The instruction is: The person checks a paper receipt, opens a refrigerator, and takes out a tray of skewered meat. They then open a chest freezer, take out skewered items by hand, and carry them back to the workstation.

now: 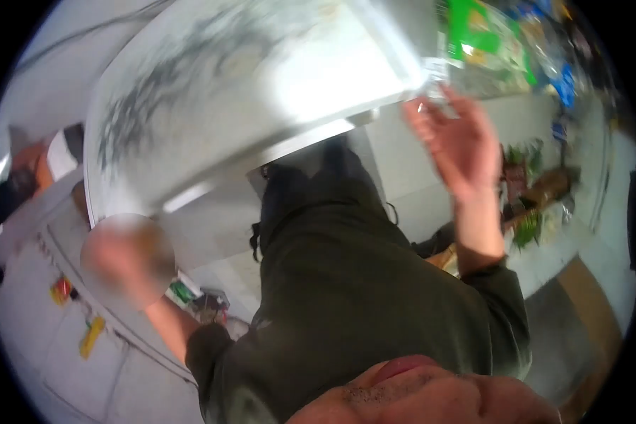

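Note:
A large white panel-like surface (212,92) with dark smudges and a raised rim spans the upper left and centre. My right hand (463,145) is raised beside its right corner, palm showing and fingers curled but apart. Something clear and shiny (434,71) lies by those fingertips; whether they touch it I cannot tell. At the panel's lower left corner is my left hand (124,254), blurred, so its fingers and anything in them cannot be made out.
Green and clear plastic packages (484,42) lie at the upper right. Leafy green items (526,230) are on the right, above a brown-edged board (590,297). A yellow object (90,337) and a red one (61,290) lie on the left. Cables run along the upper left.

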`<state>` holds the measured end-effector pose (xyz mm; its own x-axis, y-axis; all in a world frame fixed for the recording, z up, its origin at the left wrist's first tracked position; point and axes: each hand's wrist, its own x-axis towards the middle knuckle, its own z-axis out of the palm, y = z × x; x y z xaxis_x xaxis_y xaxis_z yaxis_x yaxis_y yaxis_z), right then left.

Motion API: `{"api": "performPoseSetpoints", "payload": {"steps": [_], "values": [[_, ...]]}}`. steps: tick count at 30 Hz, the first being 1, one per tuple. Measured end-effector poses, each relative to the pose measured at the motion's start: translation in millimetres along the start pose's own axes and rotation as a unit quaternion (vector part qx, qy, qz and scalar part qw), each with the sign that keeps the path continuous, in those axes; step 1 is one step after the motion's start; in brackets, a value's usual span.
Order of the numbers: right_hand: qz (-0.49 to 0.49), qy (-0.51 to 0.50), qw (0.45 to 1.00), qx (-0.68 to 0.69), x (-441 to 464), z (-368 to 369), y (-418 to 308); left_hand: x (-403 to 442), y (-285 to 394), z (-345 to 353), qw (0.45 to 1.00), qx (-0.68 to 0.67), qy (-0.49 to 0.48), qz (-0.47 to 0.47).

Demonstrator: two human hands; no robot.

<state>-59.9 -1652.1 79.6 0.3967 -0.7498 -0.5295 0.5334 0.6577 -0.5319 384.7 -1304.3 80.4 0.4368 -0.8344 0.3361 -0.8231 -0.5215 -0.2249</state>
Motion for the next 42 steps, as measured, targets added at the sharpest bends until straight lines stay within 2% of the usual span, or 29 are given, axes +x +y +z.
{"api": "performPoseSetpoints", "payload": {"steps": [2, 3, 5, 6, 8, 9, 10, 11, 12, 13, 15, 16, 17, 18, 19, 20, 25, 26, 27, 28, 30, 31, 33, 35, 36, 37, 38, 39, 42], "values": [[-0.054, -0.108, 0.993, 0.0, -7.6, 33.3, -9.9, 38.3, -46.0, -12.8, 0.992, 0.109, -0.054, -0.027], [-0.09, -0.134, 0.986, -0.029, -2.5, 45.6, -13.8, 56.5, -81.9, -4.6, 0.995, 0.104, 0.004, -0.002], [-0.18, -0.15, 0.969, -0.082, 8.6, 68.7, -13.0, 107.6, -115.9, -15.7, 0.984, 0.162, 0.044, 0.053], [-0.237, -0.142, 0.955, -0.105, 18.9, 81.1, -7.1, 134.0, -123.9, -18.2, 0.987, 0.122, 0.087, 0.052], [-0.301, -0.114, 0.922, -0.217, 43.5, 72.0, 25.2, 180.9, -154.6, -19.0, 0.984, 0.124, 0.09, 0.086], [-0.328, -0.095, 0.899, -0.275, 54.4, 71.2, 46.4, 203.8, -169.4, -18.7, 0.989, 0.135, 0.039, 0.054], [-0.25, -0.128, 0.915, -0.289, 65.5, 70.7, 75.7, 216.7, -180.8, -16.5, 0.989, 0.145, -0.011, 0.021], [-0.185, -0.097, 0.903, -0.376, 70.3, 75.0, 108.1, 225.8, -176.6, -22.2, 0.965, 0.185, 0.112, 0.146], [-0.184, -0.07, 0.828, -0.525, 71.9, 76.9, 143.2, 233.2, -169.1, -27.6, 0.91, 0.221, 0.229, 0.267], [-0.129, -0.044, 0.856, -0.498, 67.0, 85.5, 179.5, 243.4, -165.9, -34.0, 0.934, 0.187, 0.193, 0.236], [-0.068, -0.071, 0.71, -0.697, 60.3, 74.5, 231.1, 252.2, -159.3, -39.5, 0.946, 0.148, 0.19, 0.217], [-0.107, -0.084, 0.608, -0.782, 63.8, 51.2, 256.5, 255.5, -156.7, -40.9, 0.948, 0.132, 0.196, 0.212], [-0.075, -0.075, 0.551, -0.828, 55.7, 55.6, 275.9, 259.3, -154.8, -39.9, 0.95, 0.12, 0.201, 0.208], [-0.1, -0.119, 0.531, -0.833, 52.4, 47.2, 290.1, 262.2, -152.0, -38.6, 0.952, 0.106, 0.205, 0.203], [-0.011, -0.124, 0.573, -0.81, 50.1, 47.6, 298.2, 266.0, -149.5, -38.2, 0.952, 0.101, 0.209, 0.198], [-0.058, -0.148, 0.571, -0.806, 52.1, 37.4, 311.9, 268.9, -147.9, -37.2, 0.954, 0.095, 0.21, 0.192], [-0.161, -0.143, 0.576, -0.788, 72.1, 17.3, 335.6, 289.2, -142.3, -38.5, 0.967, 0.056, 0.22, 0.118], [-0.197, -0.143, 0.562, -0.791, 79.8, 9.9, 332.9, 296.9, -151.9, -37.7, 0.967, 0.046, 0.225, 0.111], [-0.228, -0.139, 0.546, -0.794, 86.0, 3.2, 329.6, 312.0, -185.4, -23.1, 0.929, -0.008, 0.277, 0.247], [-0.256, -0.135, 0.529, -0.798, 87.5, -2.6, 325.4, 313.7, -193.2, -23.5, 0.959, 0.083, 0.224, 0.153], [-0.274, -0.095, 0.544, -0.787, 90.1, -9.9, 311.4, 290.7, -153.4, -22.3, 0.955, 0.023, 0.286, 0.08], [-0.284, -0.079, 0.55, -0.782, 90.0, -15.9, 305.4, 287.1, -138.5, -12.7, 0.915, 0.052, 0.364, 0.168], [-0.29, -0.05, 0.558, -0.776, 91.5, -28.8, 297.3, 263.9, -82.9, 25.9, 0.882, -0.053, 0.437, 0.169], [-0.298, -0.005, 0.58, -0.758, 98.2, -41.4, 295.1, 210.9, -12.8, 106.4, 0.954, -0.15, 0.243, 0.092], [-0.299, 0.019, 0.591, -0.749, 99.2, -46.4, 294.8, 188.4, 22.2, 146.1, 0.956, -0.277, 0.057, 0.079], [-0.308, 0.035, 0.61, -0.729, 103.7, -49.2, 295.1, 165.8, 57.1, 185.6, 0.922, -0.368, -0.119, 0.018], [-0.326, 0.051, 0.612, -0.719, 110.1, -51.0, 296.2, 149.1, 80.2, 234.1, 0.888, -0.382, -0.226, 0.118], [-0.348, 0.068, 0.611, -0.708, 119.5, -53.1, 297.5, 121.2, 92.2, 295.9, 0.848, -0.439, -0.219, 0.199], [-0.403, 0.112, 0.596, -0.686, 146.6, -54.8, 297.7, 69.0, 127.4, 359.8, 0.833, -0.376, -0.294, 0.28]]}}
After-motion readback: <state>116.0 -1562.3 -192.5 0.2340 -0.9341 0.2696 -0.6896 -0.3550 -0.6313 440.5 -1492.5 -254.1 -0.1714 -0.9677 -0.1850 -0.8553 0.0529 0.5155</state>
